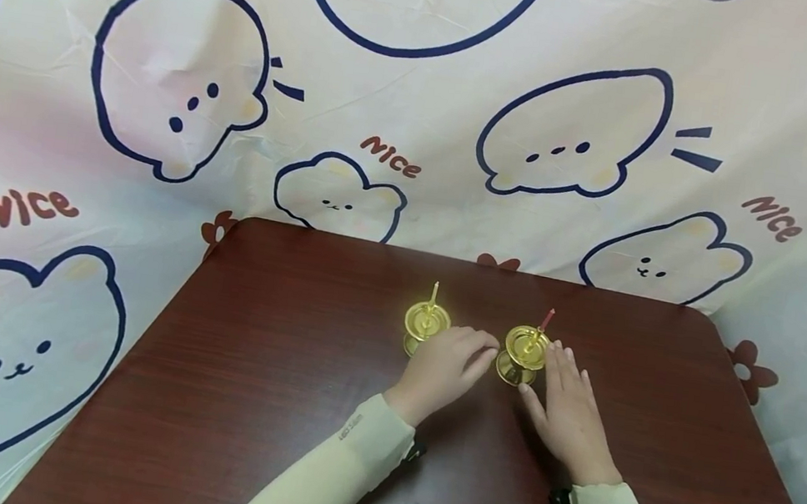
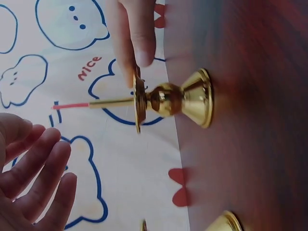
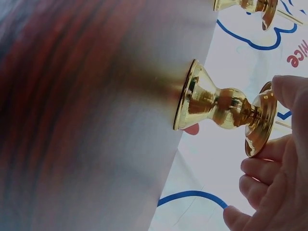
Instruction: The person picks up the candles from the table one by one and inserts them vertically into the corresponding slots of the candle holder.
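Note:
A shiny gold candlestick (image 1: pixel 526 347) stands upright on the dark wood table (image 1: pixel 264 403). A thin candle (image 2: pixel 72 105), red at its upper end above a gold length, rises from its dish. My left hand (image 1: pixel 445 371) hovers just left of it, fingers loosely bent and holding nothing; in the left wrist view the fingertips (image 2: pixel 53 137) lie beside the candle's red end. On the other side, my right hand (image 1: pixel 568 415) has nearly straight fingers along the dish rim and the thumb spread toward the front. A second gold candlestick (image 1: pixel 428 321) with a pale candle (image 1: pixel 435 292) is partly hidden behind the left hand.
A pale cloth (image 1: pixel 436 113) printed with blue-outlined bears hangs behind the table and along both sides. The table's back edge runs a short way behind the two candlesticks. Dark bands circle both wrists, below the light sleeves (image 1: pixel 340 463).

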A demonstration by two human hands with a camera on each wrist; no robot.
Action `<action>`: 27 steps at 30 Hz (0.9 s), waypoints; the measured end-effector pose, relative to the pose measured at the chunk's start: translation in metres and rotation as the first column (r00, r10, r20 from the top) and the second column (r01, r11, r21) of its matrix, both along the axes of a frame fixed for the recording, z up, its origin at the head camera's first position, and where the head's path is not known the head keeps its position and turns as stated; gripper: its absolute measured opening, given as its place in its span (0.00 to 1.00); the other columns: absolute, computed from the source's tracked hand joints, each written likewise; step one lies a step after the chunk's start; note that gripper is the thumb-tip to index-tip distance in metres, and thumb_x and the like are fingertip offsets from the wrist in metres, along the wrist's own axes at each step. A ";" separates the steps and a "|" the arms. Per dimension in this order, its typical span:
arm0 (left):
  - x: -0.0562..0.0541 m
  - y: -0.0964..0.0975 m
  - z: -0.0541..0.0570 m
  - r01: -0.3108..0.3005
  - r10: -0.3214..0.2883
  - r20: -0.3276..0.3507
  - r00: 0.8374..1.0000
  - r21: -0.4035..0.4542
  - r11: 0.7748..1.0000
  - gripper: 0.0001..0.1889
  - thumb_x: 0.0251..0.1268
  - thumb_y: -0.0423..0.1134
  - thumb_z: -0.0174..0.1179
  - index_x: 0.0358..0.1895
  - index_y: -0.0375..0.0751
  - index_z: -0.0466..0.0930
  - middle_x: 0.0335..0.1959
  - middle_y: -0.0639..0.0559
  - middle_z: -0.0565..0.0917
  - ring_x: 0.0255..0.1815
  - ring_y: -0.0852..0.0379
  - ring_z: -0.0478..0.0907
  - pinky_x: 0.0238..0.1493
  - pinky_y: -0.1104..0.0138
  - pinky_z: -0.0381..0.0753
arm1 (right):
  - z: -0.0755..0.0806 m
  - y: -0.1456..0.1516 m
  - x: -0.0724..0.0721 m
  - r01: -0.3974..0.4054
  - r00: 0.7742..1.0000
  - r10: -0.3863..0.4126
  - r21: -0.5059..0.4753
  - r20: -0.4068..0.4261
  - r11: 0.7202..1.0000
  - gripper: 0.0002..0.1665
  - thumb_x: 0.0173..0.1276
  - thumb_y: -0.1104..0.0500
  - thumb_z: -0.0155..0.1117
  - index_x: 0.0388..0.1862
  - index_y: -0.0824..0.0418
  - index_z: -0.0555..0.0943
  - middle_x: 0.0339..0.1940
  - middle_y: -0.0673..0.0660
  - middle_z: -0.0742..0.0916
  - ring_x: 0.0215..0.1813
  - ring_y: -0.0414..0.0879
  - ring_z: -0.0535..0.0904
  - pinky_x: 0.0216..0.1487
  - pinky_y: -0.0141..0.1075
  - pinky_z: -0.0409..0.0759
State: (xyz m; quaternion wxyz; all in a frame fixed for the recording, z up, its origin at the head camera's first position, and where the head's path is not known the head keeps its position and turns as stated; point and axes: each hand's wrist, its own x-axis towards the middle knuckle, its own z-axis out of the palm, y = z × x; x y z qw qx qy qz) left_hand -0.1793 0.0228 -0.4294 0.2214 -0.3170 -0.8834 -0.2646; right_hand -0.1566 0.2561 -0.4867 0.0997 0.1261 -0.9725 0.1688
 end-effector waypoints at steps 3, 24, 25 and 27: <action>0.006 -0.012 -0.005 -0.007 0.007 -0.003 1.000 0.021 1.000 0.07 0.74 0.42 0.60 0.46 0.47 0.86 0.40 0.56 0.88 0.40 0.59 0.84 0.42 0.66 0.83 | -0.001 0.001 -0.001 0.005 1.000 -0.005 0.001 -0.019 1.000 0.44 0.77 0.47 0.60 0.78 0.73 0.57 0.78 0.73 0.63 0.78 0.69 0.56 0.71 0.68 0.56; -0.002 -0.096 -0.028 -0.156 0.161 -0.045 0.986 0.090 0.984 0.09 0.69 0.37 0.63 0.49 0.40 0.84 0.40 0.50 0.88 0.39 0.51 0.84 0.40 0.59 0.84 | 0.017 0.023 -0.008 0.072 0.993 -0.096 -0.272 -0.076 0.960 0.30 0.81 0.51 0.53 0.72 0.68 0.68 0.72 0.73 0.69 0.70 0.73 0.63 0.62 0.72 0.62; -0.005 -0.101 -0.027 -0.164 0.168 -0.047 0.985 0.088 0.983 0.09 0.70 0.37 0.63 0.49 0.40 0.84 0.41 0.49 0.88 0.40 0.51 0.84 0.41 0.58 0.85 | 0.017 0.025 -0.009 0.074 0.992 -0.099 -0.290 -0.073 0.954 0.30 0.81 0.51 0.53 0.72 0.69 0.68 0.71 0.74 0.68 0.70 0.73 0.63 0.62 0.72 0.62; -0.011 -0.111 -0.026 -0.183 0.186 -0.038 0.982 0.081 0.980 0.10 0.71 0.37 0.62 0.50 0.39 0.83 0.43 0.48 0.87 0.42 0.50 0.84 0.42 0.58 0.85 | 0.017 0.030 -0.012 0.082 0.992 -0.109 -0.322 -0.067 0.943 0.29 0.82 0.51 0.51 0.71 0.70 0.68 0.71 0.74 0.68 0.71 0.73 0.62 0.63 0.71 0.62</action>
